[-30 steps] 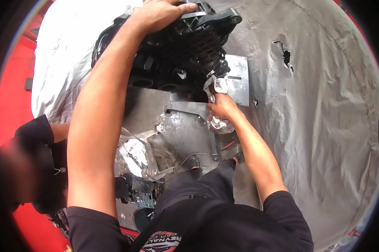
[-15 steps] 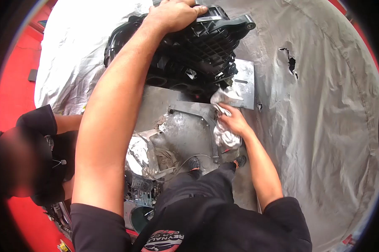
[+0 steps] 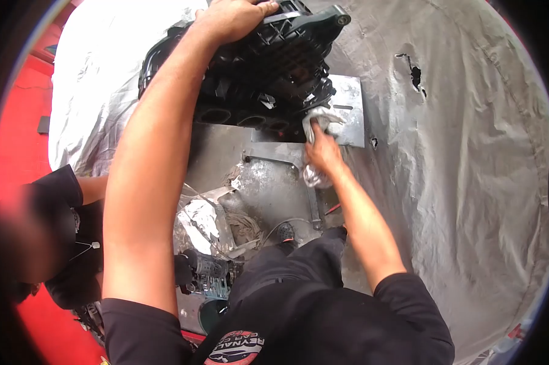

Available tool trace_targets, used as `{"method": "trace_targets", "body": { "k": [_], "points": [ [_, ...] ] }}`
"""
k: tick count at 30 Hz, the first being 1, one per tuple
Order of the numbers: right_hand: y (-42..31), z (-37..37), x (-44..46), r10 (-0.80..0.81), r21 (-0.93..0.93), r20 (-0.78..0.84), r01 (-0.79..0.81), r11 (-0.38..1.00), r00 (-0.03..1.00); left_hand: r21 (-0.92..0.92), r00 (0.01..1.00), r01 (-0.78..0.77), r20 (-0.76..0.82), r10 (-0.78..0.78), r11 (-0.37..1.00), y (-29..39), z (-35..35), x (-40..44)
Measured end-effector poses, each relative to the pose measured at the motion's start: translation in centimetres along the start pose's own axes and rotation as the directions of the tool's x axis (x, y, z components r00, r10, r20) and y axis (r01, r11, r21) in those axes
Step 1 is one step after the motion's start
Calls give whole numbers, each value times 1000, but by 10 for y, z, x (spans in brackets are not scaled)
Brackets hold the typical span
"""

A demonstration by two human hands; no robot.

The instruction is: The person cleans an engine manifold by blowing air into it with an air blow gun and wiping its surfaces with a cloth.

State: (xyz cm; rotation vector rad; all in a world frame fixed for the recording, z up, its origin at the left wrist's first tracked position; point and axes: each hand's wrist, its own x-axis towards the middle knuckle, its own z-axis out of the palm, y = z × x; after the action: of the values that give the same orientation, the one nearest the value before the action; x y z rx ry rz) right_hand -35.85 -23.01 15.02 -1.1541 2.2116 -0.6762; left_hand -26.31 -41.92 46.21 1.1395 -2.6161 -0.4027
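A large black plastic intake manifold (image 3: 268, 67), ribbed and with a row of round openings along its lower edge, is tilted up at the top of the view. My left hand (image 3: 233, 19) is wrapped over its upper edge, the fingertips partly hidden behind it. Bunched in my right hand (image 3: 324, 152) is a whitish rag (image 3: 323, 117). The rag's upper end is at the manifold's lower right corner, and its lower end hangs beneath my palm. Whether the cloth presses on the plastic I cannot tell.
A metal plate (image 3: 349, 125) on a stand with a grey frame (image 3: 277, 152) is under the manifold. Grey covers (image 3: 469, 182) drape the right side. Another person (image 3: 49, 225) crouches at left, near a dirty cloth (image 3: 244, 228), engine parts (image 3: 207, 274) and a dark green bucket (image 3: 210, 313).
My right hand has moved up with the rag, closer to the manifold's lower corner. The manifold and my left hand appear slightly further left and higher in view.
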Motion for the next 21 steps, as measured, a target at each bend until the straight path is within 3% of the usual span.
{"method": "trace_targets", "body": {
  "k": [1, 4, 6, 9, 10, 12, 14, 15, 16, 17, 18, 19, 20, 21],
  "points": [
    [2, 6, -10, -28, 79, -42, 31, 996, 999, 106, 999, -42, -30, 46, 993, -2, 3, 6],
    [1, 12, 1, -79, 184, -81, 93, 979, 994, 101, 995, -68, -68, 75, 993, -10, 8, 15],
    [-2, 10, 31, -141, 234, -136, 171, 957, 981, 48, 998, -60, 2, 60, 997, 8, -3, -1],
    [-59, -20, 28, 80, -36, 158, -76, 996, 984, 63, 998, 45, 37, -47, 997, 4, 1, 12],
    [-59, -14, 20, 90, 12, 98, -92, 996, 991, 54, 1000, 11, 6, -12, 999, 1, 3, 11],
    [-16, 16, 17, -69, 243, -129, 99, 965, 989, 40, 996, -58, -65, 61, 997, -7, 8, 14],
    [-9, -18, -2, -198, 660, 38, 125, 741, 979, 23, 999, -26, -28, 27, 999, -3, 2, 9],
    [-29, -46, -15, -160, 742, 145, -1, 671, 976, -7, 1000, 12, 10, -12, 1000, 4, -2, 7],
    [-28, -38, -2, -186, 725, 141, 26, 688, 972, -40, 998, 50, 51, -48, 998, 11, -5, 2],
    [-33, -28, 2, -240, 507, 32, 191, 841, 970, -85, 996, 10, 88, -2, 996, 12, -9, -1],
    [-42, -17, 9, -324, 232, -62, 329, 915, 944, 90, 994, -111, 26, 109, 990, -6, 1, 11],
    [-75, -39, 3, -283, -55, 159, 294, 954, 946, 271, 974, -212, -20, 226, 939, -35, 18, 32],
    [-73, -36, 10, -388, -125, 92, 397, 909, 917, 450, 939, -289, -39, 342, 845, -51, 26, 44],
    [-67, -30, 21, -492, -202, 29, 488, 849, 870, 333, 986, -141, -42, 164, 932, -45, 22, 43]
  ]
}}
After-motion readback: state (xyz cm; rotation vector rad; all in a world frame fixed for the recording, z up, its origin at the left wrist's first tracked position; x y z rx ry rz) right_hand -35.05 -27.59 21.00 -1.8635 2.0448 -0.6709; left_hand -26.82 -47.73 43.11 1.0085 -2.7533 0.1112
